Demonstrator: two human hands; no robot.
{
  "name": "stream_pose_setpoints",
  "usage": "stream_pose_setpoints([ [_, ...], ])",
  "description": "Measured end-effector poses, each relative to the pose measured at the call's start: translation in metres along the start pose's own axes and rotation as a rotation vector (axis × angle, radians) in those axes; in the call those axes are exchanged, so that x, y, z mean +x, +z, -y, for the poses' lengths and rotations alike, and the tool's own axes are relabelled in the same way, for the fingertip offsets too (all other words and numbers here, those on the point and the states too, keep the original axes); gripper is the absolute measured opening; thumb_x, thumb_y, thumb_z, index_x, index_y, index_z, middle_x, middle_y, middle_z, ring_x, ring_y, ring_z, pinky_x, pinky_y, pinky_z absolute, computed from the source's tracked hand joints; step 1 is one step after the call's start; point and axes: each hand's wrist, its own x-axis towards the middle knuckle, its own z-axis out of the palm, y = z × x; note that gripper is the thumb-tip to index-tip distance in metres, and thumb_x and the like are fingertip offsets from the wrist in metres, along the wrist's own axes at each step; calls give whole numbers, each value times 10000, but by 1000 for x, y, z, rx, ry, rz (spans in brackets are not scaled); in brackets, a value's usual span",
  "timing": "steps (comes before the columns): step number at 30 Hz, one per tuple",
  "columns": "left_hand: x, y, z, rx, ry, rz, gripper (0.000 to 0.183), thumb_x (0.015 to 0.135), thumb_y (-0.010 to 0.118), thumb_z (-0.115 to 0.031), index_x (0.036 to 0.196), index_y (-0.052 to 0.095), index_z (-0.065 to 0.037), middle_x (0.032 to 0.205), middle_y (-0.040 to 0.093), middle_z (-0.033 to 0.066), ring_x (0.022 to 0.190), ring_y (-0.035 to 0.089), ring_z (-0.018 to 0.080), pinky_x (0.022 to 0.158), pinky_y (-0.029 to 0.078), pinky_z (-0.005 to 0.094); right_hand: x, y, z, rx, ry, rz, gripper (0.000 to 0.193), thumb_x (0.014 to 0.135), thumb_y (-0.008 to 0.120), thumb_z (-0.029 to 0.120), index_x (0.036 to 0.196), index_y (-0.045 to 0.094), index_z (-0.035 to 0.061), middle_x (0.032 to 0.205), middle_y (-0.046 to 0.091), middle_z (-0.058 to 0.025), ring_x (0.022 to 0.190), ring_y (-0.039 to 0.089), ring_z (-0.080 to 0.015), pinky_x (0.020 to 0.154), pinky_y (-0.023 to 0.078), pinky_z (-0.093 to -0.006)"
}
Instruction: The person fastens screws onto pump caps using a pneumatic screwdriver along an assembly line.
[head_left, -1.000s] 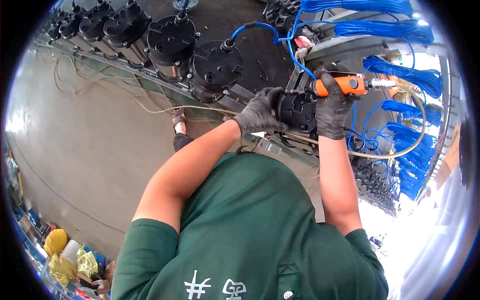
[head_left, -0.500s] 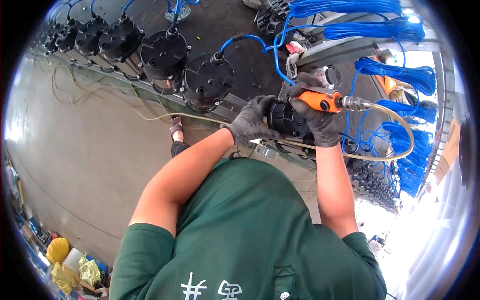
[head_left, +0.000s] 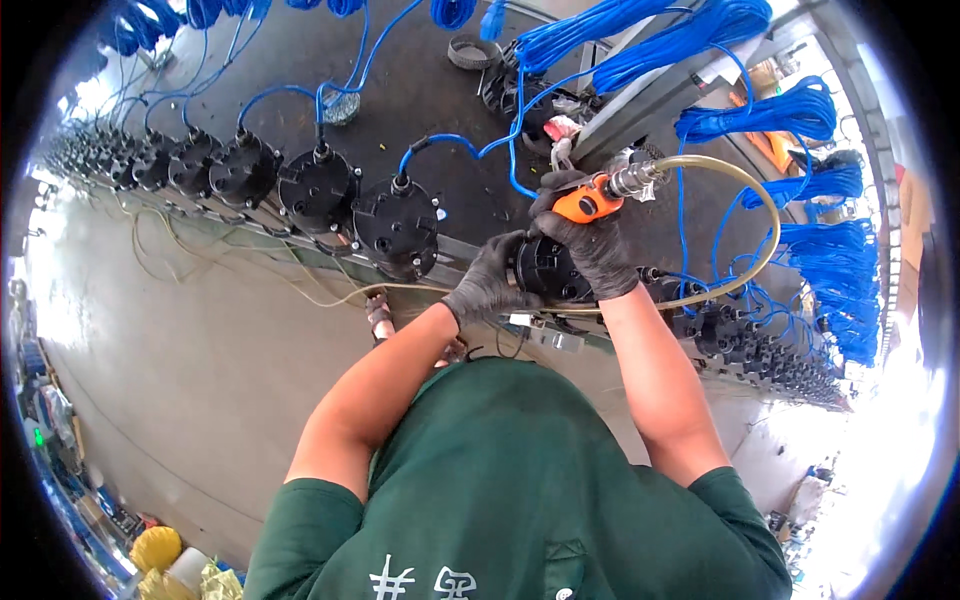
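My left hand (head_left: pixel 488 282), in a dark grey work glove, is closed around the side of a black-capped cylindrical pump (head_left: pixel 550 270). Right above that cap, my gloved right hand (head_left: pixel 592 248) grips an orange air screwdriver (head_left: pixel 588 203). A metal coupling (head_left: pixel 634 180) joins the tool to a clear yellowish air hose (head_left: pixel 768 205), which loops round to the right and back under my right wrist. The tool's tip and its contact with the cap are hidden behind my right hand.
Similar black-capped pumps (head_left: pixel 396 228) stand in a long row to the left, with blue cables (head_left: pixel 445 140) rising from them. Several coiled blue cable bundles (head_left: pixel 760 110) hang at the right by a metal frame (head_left: pixel 640 90). Another person's foot (head_left: pixel 379 312) shows beyond the row.
The view has shifted, showing more of the row. My right hand and the screwdriver have turned, so the coupling points up and right and the hose loop rises higher. Both hands keep their grip.
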Motion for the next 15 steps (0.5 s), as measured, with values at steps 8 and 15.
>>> stream_pose_setpoints([
  [8, 7, 15, 49, 145, 187, 38, 1209, 476, 979, -265, 1472, 332, -41, 1398, 423, 158, 1317, 455, 270, 1160, 366, 374, 7, -8, -11, -158, -104, -12, 536, 745, 843, 58, 1209, 576, 80, 1072, 656, -45, 961, 652, -142, 837, 564, -298],
  [15, 6, -3, 93, -349, -11, 101, 1214, 526, 981, -262, 1472, 266, -6, 1414, 411, 139, 1330, 432, 271, 1155, 366, 385, 7, 9, -16, 437, -144, 108, 414, 835, 700, -66, 1217, 587, 45, 1116, 639, -79, 1010, 645, -178, 817, 583, -314],
])
